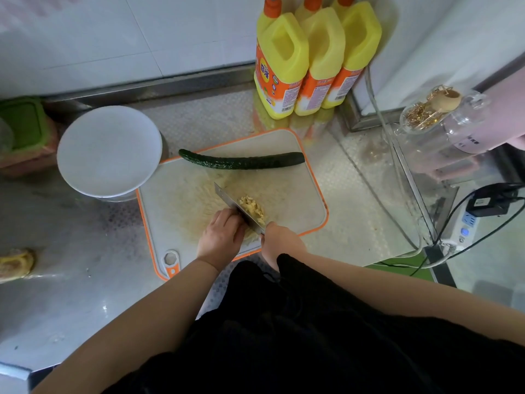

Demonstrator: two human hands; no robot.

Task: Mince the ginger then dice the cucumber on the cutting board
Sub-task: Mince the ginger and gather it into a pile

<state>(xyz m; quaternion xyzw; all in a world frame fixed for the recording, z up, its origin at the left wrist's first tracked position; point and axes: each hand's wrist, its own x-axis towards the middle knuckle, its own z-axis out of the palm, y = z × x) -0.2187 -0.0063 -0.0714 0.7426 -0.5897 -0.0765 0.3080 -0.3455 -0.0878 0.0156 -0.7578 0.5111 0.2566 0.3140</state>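
A white cutting board (295,194) with an orange rim lies on the steel counter. A whole dark green cucumber (241,161) lies across its far edge. A small heap of chopped yellow ginger (252,208) sits near the board's front. A cleaver (231,201) stands blade-down just left of the ginger. My right hand (279,241) grips its handle at the board's front edge. My left hand (221,236) rests against the left side of the blade, fingers bent over its spine.
A white round bowl (109,150) stands left of the board, overlapping its corner. Three yellow bottles (309,61) stand behind the board. A glass jar (437,120) lies on a glass ledge at right. A power strip (466,226) with cables sits at far right. A green-lidded box (24,123) sits far left.
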